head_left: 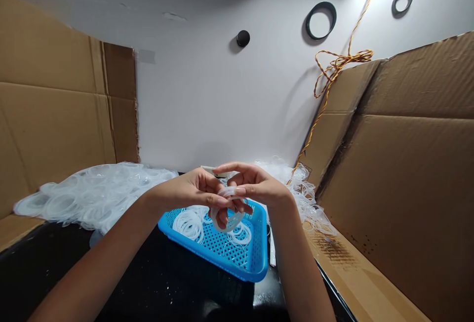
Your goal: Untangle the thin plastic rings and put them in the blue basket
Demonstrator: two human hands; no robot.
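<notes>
Above the blue plastic basket (pixel 222 265), both hands hold a translucent white ring (pixel 232 222) between them. My left hand (pixel 198 188) is closed, its thumb and fingers pinching the ring's left side. My right hand (pixel 255 183) has its thumb pressed on the ring's upper edge, with some fingers curled behind and through it and the index finger stretched toward the left hand. Inside the perforated basket lie a bundle of thin white rings (pixel 188 225) at the left and a smaller bundle (pixel 240 234) at the right, partly behind the held ring.
A large heap of translucent rings (pixel 107 188) lies at the left, and loose thin rings (pixel 314 213) lie at the right. Cardboard walls (pixel 55 90) flank the black tabletop (pixel 148 272). A twisted yellow cord (pixel 333 72) and dark rings (pixel 321 20) hang on the white wall.
</notes>
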